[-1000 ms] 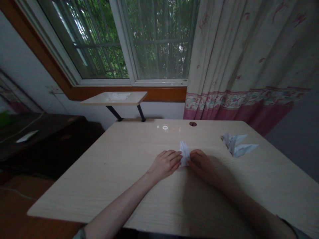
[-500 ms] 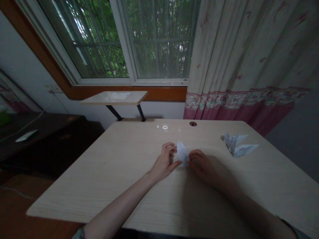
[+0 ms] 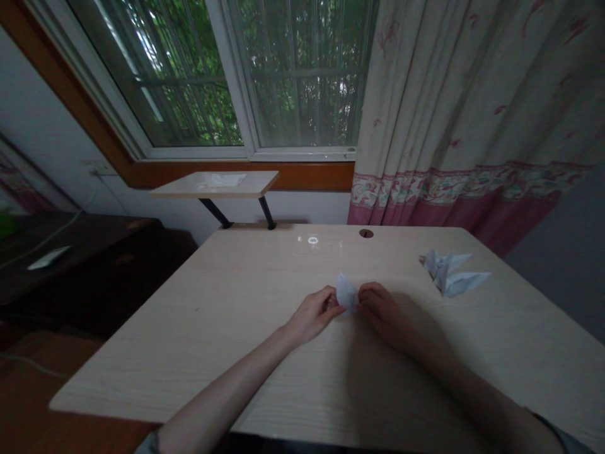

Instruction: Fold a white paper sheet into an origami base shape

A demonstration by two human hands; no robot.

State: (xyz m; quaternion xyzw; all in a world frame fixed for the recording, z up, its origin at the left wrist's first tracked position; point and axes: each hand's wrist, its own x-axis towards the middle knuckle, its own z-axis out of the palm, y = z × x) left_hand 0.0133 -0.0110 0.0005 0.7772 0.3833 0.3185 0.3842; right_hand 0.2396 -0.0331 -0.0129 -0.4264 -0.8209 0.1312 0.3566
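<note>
Forearms stretched forward, converging; left hand [image 3: 312,315], right hand [image 3: 384,313] close together, fingers curled, fingertips pinching.

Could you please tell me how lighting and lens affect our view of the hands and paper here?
Head view: dim, lit from the window; a small glare spot on the table; the right hand lies in shadow, the left hand is brighter; the folded paper looks soft; the wide-angle lens bows the window frame.
</note>
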